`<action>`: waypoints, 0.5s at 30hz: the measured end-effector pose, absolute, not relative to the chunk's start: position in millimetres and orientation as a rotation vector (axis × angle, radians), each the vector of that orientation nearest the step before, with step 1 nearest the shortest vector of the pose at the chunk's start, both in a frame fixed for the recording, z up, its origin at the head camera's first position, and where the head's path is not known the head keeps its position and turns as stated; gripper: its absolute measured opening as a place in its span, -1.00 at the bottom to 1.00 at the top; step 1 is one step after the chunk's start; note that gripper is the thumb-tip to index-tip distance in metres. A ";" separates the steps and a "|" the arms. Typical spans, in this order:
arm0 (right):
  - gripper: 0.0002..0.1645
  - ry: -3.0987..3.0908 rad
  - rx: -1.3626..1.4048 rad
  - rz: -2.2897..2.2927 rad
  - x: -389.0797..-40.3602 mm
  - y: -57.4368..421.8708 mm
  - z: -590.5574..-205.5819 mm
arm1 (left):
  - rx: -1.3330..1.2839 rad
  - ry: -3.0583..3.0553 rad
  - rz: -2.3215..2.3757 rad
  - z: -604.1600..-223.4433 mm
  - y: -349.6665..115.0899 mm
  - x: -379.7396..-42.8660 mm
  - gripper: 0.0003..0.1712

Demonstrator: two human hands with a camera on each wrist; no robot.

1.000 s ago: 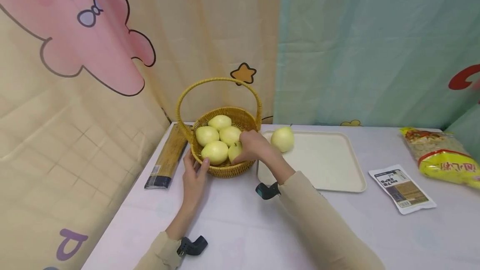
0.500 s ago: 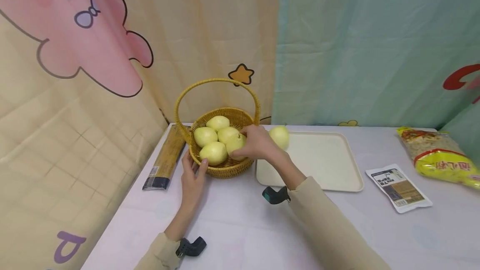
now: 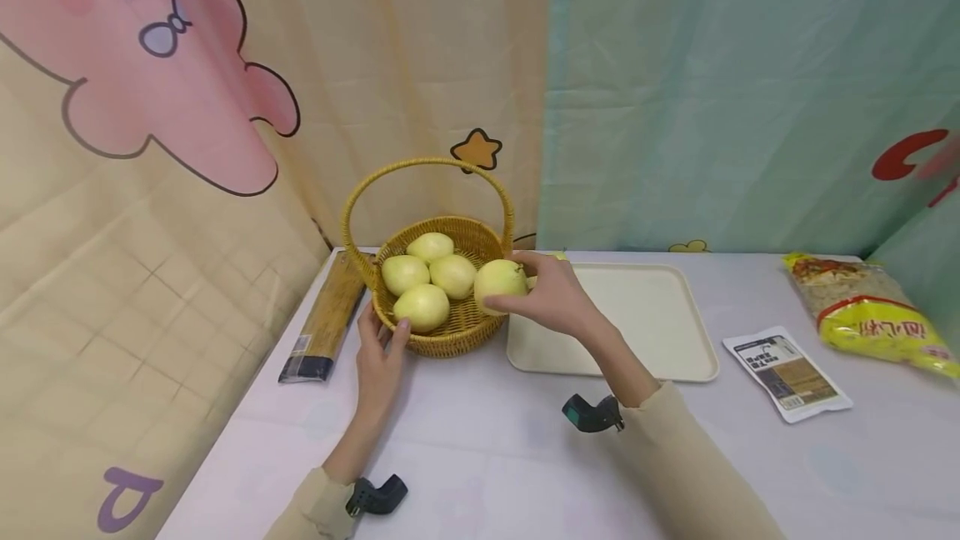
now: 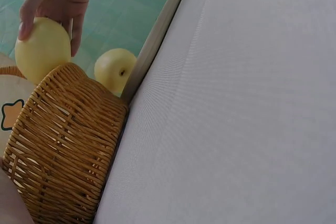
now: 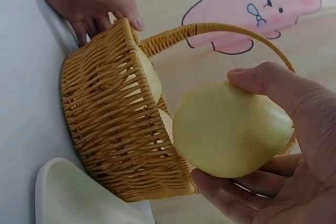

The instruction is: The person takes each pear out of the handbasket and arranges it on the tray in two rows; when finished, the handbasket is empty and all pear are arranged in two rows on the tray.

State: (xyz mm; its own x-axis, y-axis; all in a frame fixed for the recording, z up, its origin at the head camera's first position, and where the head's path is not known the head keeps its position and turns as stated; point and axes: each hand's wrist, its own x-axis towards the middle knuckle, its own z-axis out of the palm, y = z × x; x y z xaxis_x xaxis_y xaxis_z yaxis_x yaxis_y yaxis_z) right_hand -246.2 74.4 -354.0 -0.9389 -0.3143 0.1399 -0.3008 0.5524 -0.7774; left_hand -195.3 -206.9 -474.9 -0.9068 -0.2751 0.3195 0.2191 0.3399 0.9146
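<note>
A pale yellow-green pear point(image 3: 500, 283) is held by my right hand point(image 3: 558, 294), thumb on one side and fingers on the other, over the basket's right rim. The right wrist view shows this pear point(image 5: 228, 129) raised above the wicker side. My left hand point(image 3: 381, 365) grips the front left of the brown wicker basket point(image 3: 448, 345), thumb at the rim and fingers along the outer wall. Several pears point(image 3: 422, 307) lie inside, under the tall hoop handle point(image 3: 429, 162). Another pear point(image 4: 114, 69) sits on the tray in the left wrist view; my right hand mostly hides it in the head view.
A cream rectangular tray point(image 3: 652, 319) lies just right of the basket. To the basket's left is a long pack of noodles point(image 3: 330, 315). A white pouch point(image 3: 787, 375) and a yellow bag point(image 3: 870, 311) lie on the right. A printed curtain point(image 3: 675, 107) hangs behind the table.
My right hand has lifted the pear from among the others and carried it rightward to the basket's rim. My left hand keeps its hold on the basket.
</note>
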 end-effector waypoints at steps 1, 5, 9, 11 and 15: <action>-0.03 2.748 -0.534 -1.389 -244.1 79.0 -354.9 | 0.051 -2.191 -1.596 -475.3 -206.7 -195.5 -0.20; -0.15 2.725 -0.512 -1.433 -238.7 98.0 -359.0 | 0.038 -2.198 -1.600 -476.0 -205.8 -195.9 -0.21; -0.14 2.738 -0.476 -1.446 -240.3 112.4 -357.9 | 0.027 -2.197 -1.592 -474.1 -205.5 -195.7 -0.21; -0.11 2.758 -0.444 -1.444 -243.5 117.2 -355.7 | 0.030 -2.197 -1.593 -473.2 -205.9 -195.5 -0.21; -0.04 2.747 -0.351 -1.472 -250.7 127.9 -353.8 | 0.038 -2.204 -1.598 -472.7 -207.7 -195.1 -0.21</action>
State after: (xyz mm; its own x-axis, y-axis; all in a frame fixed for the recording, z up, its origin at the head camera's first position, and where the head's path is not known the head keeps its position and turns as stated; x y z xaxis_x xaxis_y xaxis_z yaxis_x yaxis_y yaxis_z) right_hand -250.7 127.9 -353.8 -0.9750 -0.1986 0.0998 -0.1931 0.5344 -0.8228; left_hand -195.1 -207.7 -472.7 -0.9131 -0.2608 0.3134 0.2170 0.3400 0.9150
